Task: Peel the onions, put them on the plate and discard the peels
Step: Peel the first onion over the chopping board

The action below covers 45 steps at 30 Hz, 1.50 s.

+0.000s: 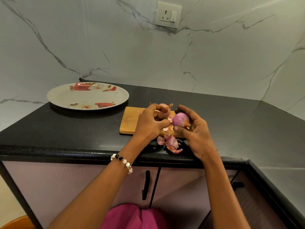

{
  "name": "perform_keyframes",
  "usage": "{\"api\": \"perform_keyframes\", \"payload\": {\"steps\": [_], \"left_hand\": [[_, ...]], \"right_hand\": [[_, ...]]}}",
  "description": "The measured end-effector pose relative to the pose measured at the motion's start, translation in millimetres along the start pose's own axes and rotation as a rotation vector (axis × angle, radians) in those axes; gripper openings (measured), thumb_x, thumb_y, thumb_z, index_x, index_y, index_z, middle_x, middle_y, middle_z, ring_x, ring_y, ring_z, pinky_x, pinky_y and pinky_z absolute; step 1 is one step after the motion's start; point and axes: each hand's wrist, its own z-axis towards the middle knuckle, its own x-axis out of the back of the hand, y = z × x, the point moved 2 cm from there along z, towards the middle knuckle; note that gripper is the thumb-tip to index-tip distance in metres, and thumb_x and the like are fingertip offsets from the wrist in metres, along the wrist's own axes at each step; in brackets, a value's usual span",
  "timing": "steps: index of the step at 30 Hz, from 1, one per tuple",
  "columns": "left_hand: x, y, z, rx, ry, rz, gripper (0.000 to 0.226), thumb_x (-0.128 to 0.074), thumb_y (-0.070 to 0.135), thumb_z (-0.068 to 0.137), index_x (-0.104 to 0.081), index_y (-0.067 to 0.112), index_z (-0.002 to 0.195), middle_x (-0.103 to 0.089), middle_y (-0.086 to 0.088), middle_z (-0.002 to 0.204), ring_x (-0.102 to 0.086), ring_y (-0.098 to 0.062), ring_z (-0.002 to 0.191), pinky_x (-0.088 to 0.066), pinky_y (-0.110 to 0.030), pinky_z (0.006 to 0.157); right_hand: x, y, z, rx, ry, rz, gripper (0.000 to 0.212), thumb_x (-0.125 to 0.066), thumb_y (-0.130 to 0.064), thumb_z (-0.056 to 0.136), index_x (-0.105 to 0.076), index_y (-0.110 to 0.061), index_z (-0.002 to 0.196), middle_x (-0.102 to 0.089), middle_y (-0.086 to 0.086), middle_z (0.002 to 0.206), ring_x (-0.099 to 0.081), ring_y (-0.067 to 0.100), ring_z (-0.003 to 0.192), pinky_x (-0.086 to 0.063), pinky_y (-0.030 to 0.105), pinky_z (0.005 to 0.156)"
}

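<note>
My right hand (194, 129) grips a mostly peeled purple onion (180, 119) above the wooden cutting board (132, 120). My left hand (151, 123) is beside it, its curled fingers pinching a bit of skin at the onion's left side. Behind my left hand an unpeeled onion (165, 109) lies on the board, partly hidden by my fingers. Loose pink peels (171, 143) lie on the counter just in front of the board. A flowered plate (87, 95) sits at the back left with nothing on it.
The black counter (74, 129) meets a marble wall with a socket (168, 14) above. Its front edge runs just below the peels. Cabinet doors with black handles (146, 185) are underneath. An orange object (16, 223) shows at the bottom left.
</note>
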Motion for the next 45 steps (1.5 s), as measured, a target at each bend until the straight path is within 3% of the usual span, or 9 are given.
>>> {"api": "perform_keyframes", "payload": {"steps": [4,10,16,25,30,34,39,41,45], "left_hand": [[-0.8,0.5,0.0,-0.014,-0.005,-0.015,0.017,-0.074,0.009,0.080,-0.072,0.010,0.096,-0.072,-0.003,0.084,-0.070,-0.011,0.074,-0.058,-0.027,0.070],[-1.1,-1.6,1.1,0.030,-0.027,-0.044,0.018,-0.076,0.013,0.078,-0.075,0.008,0.094,-0.074,-0.006,0.085,-0.071,-0.015,0.075,-0.060,-0.036,0.073],[-0.4,0.6,-0.8,0.063,-0.060,-0.060,0.018,-0.076,0.012,0.077,-0.075,0.009,0.095,-0.074,-0.006,0.084,-0.071,-0.016,0.072,-0.060,-0.032,0.065],[1.4,0.7,-0.5,0.064,-0.055,-0.034,0.015,-0.077,0.011,0.077,-0.076,0.011,0.092,-0.073,-0.004,0.081,-0.069,-0.014,0.068,-0.059,-0.030,0.065],[1.2,2.9,-1.0,0.053,-0.023,-0.051,0.013,-0.075,0.008,0.078,-0.075,0.008,0.091,-0.072,-0.003,0.078,-0.068,-0.011,0.064,-0.056,-0.022,0.061],[0.7,4.7,-1.8,0.071,-0.009,-0.119,0.012,-0.073,0.008,0.081,-0.074,0.008,0.092,-0.073,-0.005,0.082,-0.070,-0.014,0.071,-0.059,-0.028,0.068],[-0.6,3.9,-2.2,0.044,-0.022,-0.092,0.016,-0.074,0.011,0.080,-0.075,0.005,0.094,-0.074,-0.009,0.084,-0.072,-0.017,0.074,-0.059,-0.035,0.072],[-1.0,3.6,-2.5,0.020,-0.009,-0.024,0.014,-0.075,0.010,0.079,-0.075,0.006,0.092,-0.073,-0.007,0.081,-0.071,-0.016,0.071,-0.060,-0.034,0.071],[-0.5,3.0,-2.3,-0.021,0.029,0.066,0.011,-0.076,0.011,0.078,-0.076,0.008,0.089,-0.072,-0.003,0.077,-0.070,-0.012,0.068,-0.060,-0.030,0.068]], "right_hand": [[-0.2,0.1,0.2,0.000,0.005,-0.012,0.066,-0.070,0.014,0.079,-0.054,-0.022,0.132,-0.056,0.009,0.132,-0.064,0.025,0.114,-0.060,0.033,0.084],[-0.1,-1.1,0.0,-0.006,0.004,0.013,0.065,-0.070,0.015,0.078,-0.056,-0.022,0.130,-0.057,0.009,0.131,-0.065,0.024,0.111,-0.061,0.032,0.081],[2.7,-0.6,-0.6,-0.043,-0.021,0.072,0.063,-0.066,0.016,0.080,-0.056,-0.019,0.131,-0.061,0.007,0.125,-0.067,0.020,0.103,-0.060,0.028,0.075],[4.3,1.1,0.1,-0.083,-0.034,0.105,0.067,-0.072,-0.003,0.071,-0.055,-0.012,0.135,-0.056,0.018,0.132,-0.063,0.032,0.110,-0.062,0.034,0.079],[2.5,-1.7,0.0,-0.101,-0.050,0.158,0.063,-0.069,-0.004,0.074,-0.054,-0.012,0.134,-0.057,0.018,0.131,-0.066,0.028,0.107,-0.061,0.033,0.081],[1.8,-3.6,0.2,-0.114,-0.041,0.216,0.062,-0.067,-0.004,0.077,-0.051,-0.010,0.137,-0.063,0.014,0.123,-0.070,0.025,0.101,-0.061,0.032,0.082],[0.5,-2.7,0.1,-0.050,0.031,0.053,0.052,-0.069,0.000,0.082,-0.056,-0.019,0.129,-0.060,0.009,0.125,-0.067,0.021,0.104,-0.061,0.031,0.080],[-0.2,-1.6,0.4,-0.032,0.033,0.010,0.053,-0.068,0.008,0.085,-0.055,-0.018,0.129,-0.060,0.005,0.123,-0.067,0.018,0.102,-0.060,0.027,0.075],[-1.5,-0.8,0.8,-0.003,0.019,-0.061,0.058,-0.070,0.010,0.082,-0.054,-0.016,0.132,-0.058,0.007,0.128,-0.065,0.022,0.107,-0.060,0.029,0.079]]}}
